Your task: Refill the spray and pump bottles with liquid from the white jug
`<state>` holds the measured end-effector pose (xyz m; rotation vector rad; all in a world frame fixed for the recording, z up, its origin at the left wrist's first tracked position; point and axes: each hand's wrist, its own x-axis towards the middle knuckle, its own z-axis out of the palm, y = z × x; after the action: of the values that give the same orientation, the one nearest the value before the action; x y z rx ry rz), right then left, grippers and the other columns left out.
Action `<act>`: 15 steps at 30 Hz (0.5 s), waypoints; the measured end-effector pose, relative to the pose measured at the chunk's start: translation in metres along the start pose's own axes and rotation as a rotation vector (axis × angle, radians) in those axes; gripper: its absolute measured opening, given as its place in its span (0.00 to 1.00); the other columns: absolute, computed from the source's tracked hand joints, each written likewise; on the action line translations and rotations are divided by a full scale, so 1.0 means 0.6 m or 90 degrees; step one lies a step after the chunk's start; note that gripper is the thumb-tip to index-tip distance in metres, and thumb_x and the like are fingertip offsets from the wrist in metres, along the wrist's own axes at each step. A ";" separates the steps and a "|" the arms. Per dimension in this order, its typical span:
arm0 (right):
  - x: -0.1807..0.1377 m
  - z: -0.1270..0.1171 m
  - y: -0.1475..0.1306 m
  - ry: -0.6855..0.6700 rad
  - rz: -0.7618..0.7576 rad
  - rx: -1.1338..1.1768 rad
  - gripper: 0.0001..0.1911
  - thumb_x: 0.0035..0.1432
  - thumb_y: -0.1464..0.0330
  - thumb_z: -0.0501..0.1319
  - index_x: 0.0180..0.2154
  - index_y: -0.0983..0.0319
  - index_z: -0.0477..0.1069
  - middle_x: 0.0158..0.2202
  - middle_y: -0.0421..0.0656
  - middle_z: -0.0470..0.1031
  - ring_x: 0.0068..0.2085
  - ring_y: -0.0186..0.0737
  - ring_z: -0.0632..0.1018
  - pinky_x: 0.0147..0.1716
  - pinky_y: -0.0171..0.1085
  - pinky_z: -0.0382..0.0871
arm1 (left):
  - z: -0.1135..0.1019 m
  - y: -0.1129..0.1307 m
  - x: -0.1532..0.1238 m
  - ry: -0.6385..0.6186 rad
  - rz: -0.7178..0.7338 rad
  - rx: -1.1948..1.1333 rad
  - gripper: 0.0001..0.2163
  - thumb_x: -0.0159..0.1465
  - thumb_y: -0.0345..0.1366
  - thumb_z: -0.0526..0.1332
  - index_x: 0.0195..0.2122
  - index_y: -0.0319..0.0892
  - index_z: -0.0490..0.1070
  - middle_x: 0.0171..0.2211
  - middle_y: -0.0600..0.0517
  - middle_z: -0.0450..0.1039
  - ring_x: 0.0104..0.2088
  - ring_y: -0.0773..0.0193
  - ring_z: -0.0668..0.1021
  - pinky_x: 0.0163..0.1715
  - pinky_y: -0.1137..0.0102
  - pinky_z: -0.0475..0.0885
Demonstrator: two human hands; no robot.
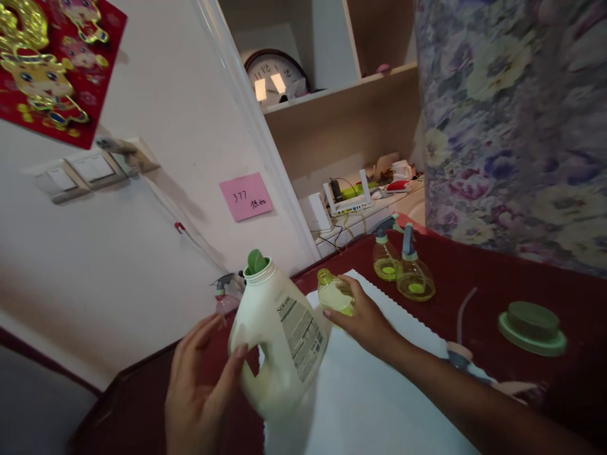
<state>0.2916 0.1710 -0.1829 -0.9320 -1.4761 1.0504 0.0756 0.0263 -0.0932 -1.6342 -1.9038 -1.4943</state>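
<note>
Bottle (pixel 337 297) sits in the right hand (pixel 364 317) near the sheet's (pixel 379 398) far edge.

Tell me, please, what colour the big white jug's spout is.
The spout is green; it shows best in the head view.

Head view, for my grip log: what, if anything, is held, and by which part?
The right hand holds the yellow bottle by its body; the left hand is open, holding nothing.
</note>
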 end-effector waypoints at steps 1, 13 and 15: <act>0.005 0.011 0.017 0.002 0.013 -0.006 0.39 0.50 0.59 0.67 0.60 0.59 0.56 0.59 0.53 0.71 0.58 0.53 0.74 0.59 0.52 0.65 | -0.001 -0.017 0.004 -0.023 -0.051 -0.027 0.27 0.56 0.51 0.69 0.55 0.48 0.72 0.59 0.45 0.70 0.62 0.42 0.70 0.64 0.46 0.62; 0.000 0.028 0.101 -0.020 0.051 -0.034 0.35 0.52 0.57 0.68 0.59 0.56 0.61 0.58 0.50 0.73 0.57 0.52 0.75 0.57 0.51 0.68 | 0.047 -0.058 -0.017 -0.152 -0.383 -0.299 0.24 0.46 0.49 0.75 0.39 0.40 0.76 0.30 0.50 0.79 0.31 0.58 0.78 0.30 0.69 0.72; -0.005 0.029 0.093 -0.014 0.056 -0.028 0.35 0.53 0.57 0.67 0.59 0.57 0.61 0.59 0.51 0.72 0.58 0.53 0.74 0.57 0.52 0.67 | 0.060 -0.066 -0.021 -0.111 -0.384 -0.306 0.22 0.46 0.50 0.75 0.35 0.40 0.75 0.23 0.55 0.73 0.25 0.63 0.73 0.26 0.72 0.67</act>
<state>0.2760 0.1833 -0.2377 -1.0271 -1.4942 1.0981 0.0625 0.0522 -0.1397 -1.4551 -2.4204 -2.2509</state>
